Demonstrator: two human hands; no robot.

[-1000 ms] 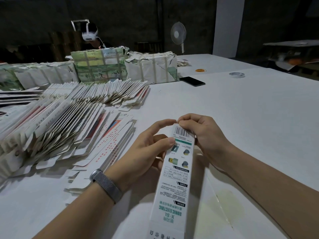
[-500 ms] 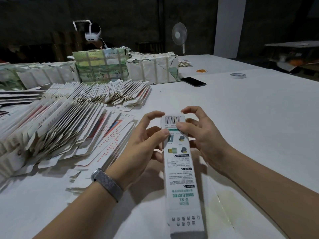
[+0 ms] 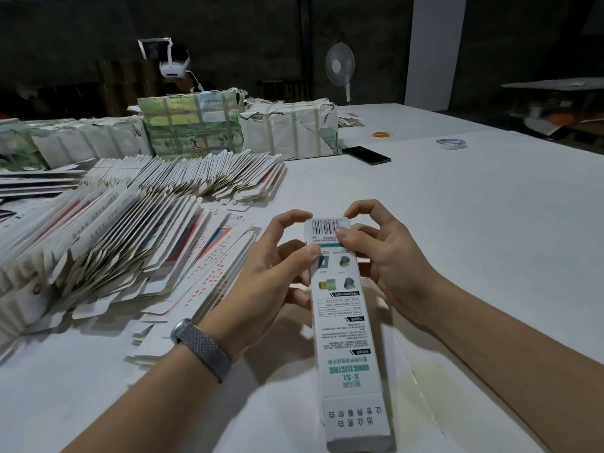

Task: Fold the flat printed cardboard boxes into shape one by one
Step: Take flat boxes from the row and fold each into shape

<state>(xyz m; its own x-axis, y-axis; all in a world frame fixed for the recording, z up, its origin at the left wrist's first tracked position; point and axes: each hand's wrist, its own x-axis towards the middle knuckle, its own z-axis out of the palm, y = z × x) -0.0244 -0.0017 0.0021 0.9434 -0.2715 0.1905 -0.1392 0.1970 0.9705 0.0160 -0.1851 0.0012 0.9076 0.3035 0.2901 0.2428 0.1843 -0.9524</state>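
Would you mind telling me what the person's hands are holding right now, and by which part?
Both hands hold the long white printed box near its far, barcode end: the left hand on its left side, the right hand on its right, thumbs on the printed face.

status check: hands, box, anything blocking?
Left hand and right hand both pinch the box near its barcode end. Box formed, held lengthwise above the table. Flat stack lies left, nothing blocking.
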